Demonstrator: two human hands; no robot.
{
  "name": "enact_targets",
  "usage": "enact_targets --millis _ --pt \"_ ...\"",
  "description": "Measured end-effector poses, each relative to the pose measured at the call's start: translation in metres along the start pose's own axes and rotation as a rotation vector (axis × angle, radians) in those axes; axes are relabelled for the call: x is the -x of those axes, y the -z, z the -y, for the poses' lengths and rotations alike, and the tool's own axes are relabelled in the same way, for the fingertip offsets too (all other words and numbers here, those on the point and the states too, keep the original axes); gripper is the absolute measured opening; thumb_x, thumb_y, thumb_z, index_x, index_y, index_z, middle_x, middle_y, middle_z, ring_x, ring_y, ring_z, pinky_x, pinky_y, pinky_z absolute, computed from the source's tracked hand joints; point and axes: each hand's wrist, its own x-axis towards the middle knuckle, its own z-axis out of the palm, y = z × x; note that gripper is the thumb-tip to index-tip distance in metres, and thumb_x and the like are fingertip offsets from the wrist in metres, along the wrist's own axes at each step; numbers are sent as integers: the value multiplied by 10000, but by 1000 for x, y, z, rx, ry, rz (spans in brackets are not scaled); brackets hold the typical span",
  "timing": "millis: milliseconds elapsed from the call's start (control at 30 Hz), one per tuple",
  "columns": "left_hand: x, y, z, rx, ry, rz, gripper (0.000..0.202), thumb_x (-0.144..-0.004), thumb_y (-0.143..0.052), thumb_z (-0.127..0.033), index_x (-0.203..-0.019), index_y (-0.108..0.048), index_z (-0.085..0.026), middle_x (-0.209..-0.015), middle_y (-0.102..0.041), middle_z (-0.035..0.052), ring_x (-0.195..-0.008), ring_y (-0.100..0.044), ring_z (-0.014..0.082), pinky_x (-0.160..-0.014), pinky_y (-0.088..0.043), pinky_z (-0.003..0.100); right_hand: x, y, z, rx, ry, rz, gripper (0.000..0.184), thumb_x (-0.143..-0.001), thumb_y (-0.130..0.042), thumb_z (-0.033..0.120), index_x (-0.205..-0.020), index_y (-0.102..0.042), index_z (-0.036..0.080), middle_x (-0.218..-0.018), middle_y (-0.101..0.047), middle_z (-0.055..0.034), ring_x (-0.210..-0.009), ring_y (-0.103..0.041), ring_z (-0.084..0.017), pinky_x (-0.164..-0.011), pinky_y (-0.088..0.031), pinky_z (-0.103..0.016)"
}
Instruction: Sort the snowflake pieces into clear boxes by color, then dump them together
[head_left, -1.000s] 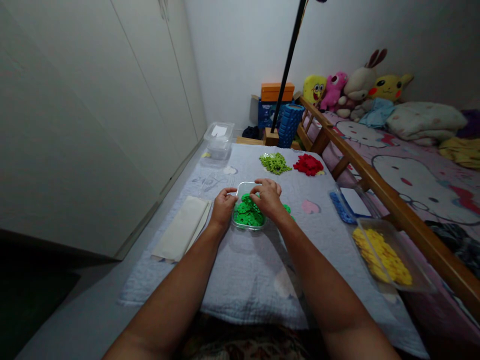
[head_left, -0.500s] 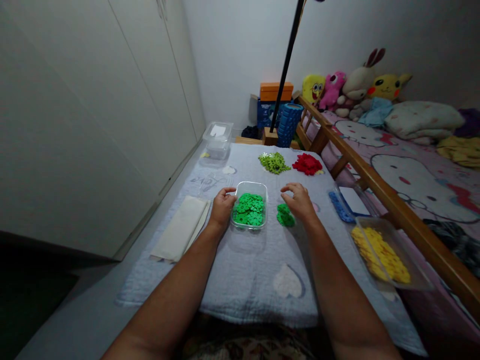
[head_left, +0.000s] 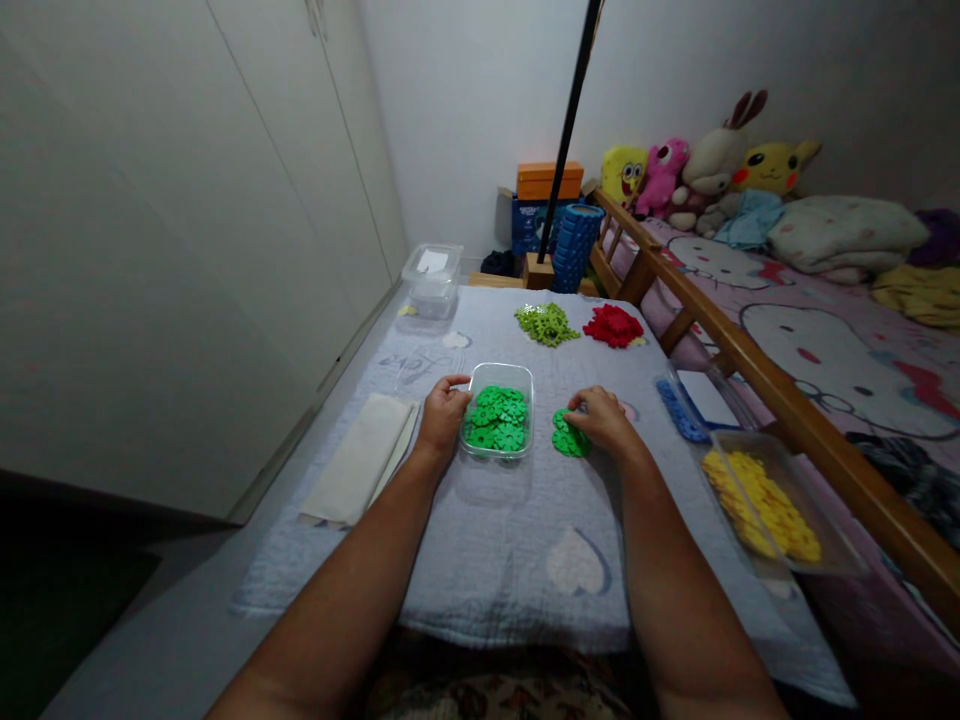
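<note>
Green loose pieces [head_left: 564, 437] right of clear tub [head_left: 501, 367]: right hand [head_left: 604, 420] curled over them, grasp unclear; left hand [head_left: 444, 408] grips tub wall. Advise small pinches.

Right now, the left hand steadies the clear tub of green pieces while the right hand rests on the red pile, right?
Not quite: the head view shows the right hand on the small green pile beside the tub; the left hand does steady it.

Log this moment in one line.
left hand: gripping rim of clear tub | tub holds: green pieces | right hand: on loose green pile | nearby: lime pile, red pile, yellow pieces in tray
</note>
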Motion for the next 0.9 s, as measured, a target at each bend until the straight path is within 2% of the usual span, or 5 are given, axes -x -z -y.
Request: enact_targets --millis 233,367,500,700,900 --pt "-1 1 3 7 4 6 407 -609 -672 -302 -990 -642 -162 -538 -426 -110 -474 -348 86 -491 -252 217 -2 7 -3 -249 39 -27 55 -711 -752 224 -720 -698 214 -840 -659 -42 -865 -601 -229 -815 -455 -364" --pt "0 0 1 -2 -7 3 399 -616 -673 -306 -988 -645 -165 -534 -419 -109 -480 -347 89 -494 -245 218 -1 22 7 -546 48 -1 190 -736 -746 354 -680 -626 218 -691 -598 4 -677 -558 -179 -674 -446 -314" --pt "1 -1 -1 -1 -3 1 399 -612 -670 -311 -983 -640 -167 -527 -406 -113 -479 -334 88 -497 -242 219 5 31 29 -714 82 -139 270 -750 -737 468 -730 -632 220 -645 -558 23 -623 -504 -159 -615 -417 -294" --pt "0 -1 -2 -7 3 -5 398 -608 -659 -306 -980 -642 -165 -521 -397 -112 -479 -330 92 -497 -238 223 18 26 73 -634 269 -243 173 -858 -657 375 -756 -631 236 -795 -678 -29 -825 -600 -211 -846 -480 -356" --pt "0 -1 -1 3 10 -11 399 -605 -662 -299 -981 -644 -168 -524 -412 -110 -473 -345 92 -491 -236 220 23 16 100 -348 400 -125 81 -869 -680 213 -797 -687 250 -848 -723 -23 -974 -598 -239 -1095 -350 -468"
